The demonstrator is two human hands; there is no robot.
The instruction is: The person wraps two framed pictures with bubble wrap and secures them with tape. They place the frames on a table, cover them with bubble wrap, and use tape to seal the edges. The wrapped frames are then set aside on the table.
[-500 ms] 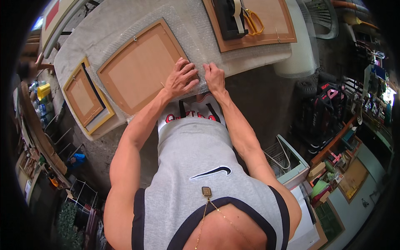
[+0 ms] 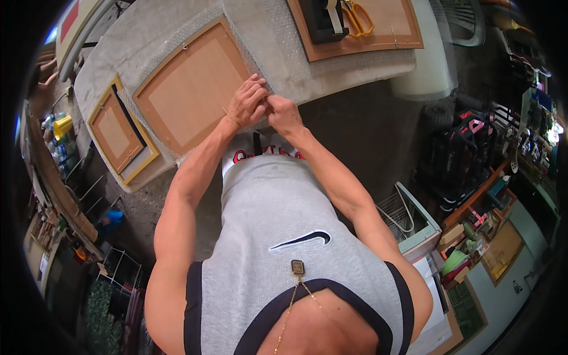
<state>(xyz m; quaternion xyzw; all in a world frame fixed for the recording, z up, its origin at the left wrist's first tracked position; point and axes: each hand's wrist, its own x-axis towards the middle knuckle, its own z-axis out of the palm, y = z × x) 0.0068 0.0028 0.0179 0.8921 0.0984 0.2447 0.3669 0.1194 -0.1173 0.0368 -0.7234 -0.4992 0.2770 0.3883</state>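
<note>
A picture frame [image 2: 192, 89] lies face down on a sheet of bubble wrap [image 2: 251, 50] at the table's near edge. Its brown backing and a small metal hanger show. My left hand [image 2: 247, 102] rests at the frame's near right corner, its fingers curled over the wrap along the edge. Right beside it, my right hand [image 2: 285, 115] is closed in a fist-like pinch on the wrap's edge. The two hands nearly touch, and the fingertips of the right one are hidden. Bubble wrap stands up along the frame's right side.
A smaller gold-edged frame [image 2: 121, 133] lies at the table's left. Back right, another frame [image 2: 387, 35] carries a black tape dispenser [image 2: 322, 26] and yellow-handled scissors [image 2: 360, 19]. A bubble wrap roll [image 2: 423, 74] hangs past the table's right end. A green-edged cabinet [image 2: 417, 234] stands right.
My right hand has moved left with the wrap's edge, up against my left hand. The wrap beside the frame has been drawn in and raised along its right side.
</note>
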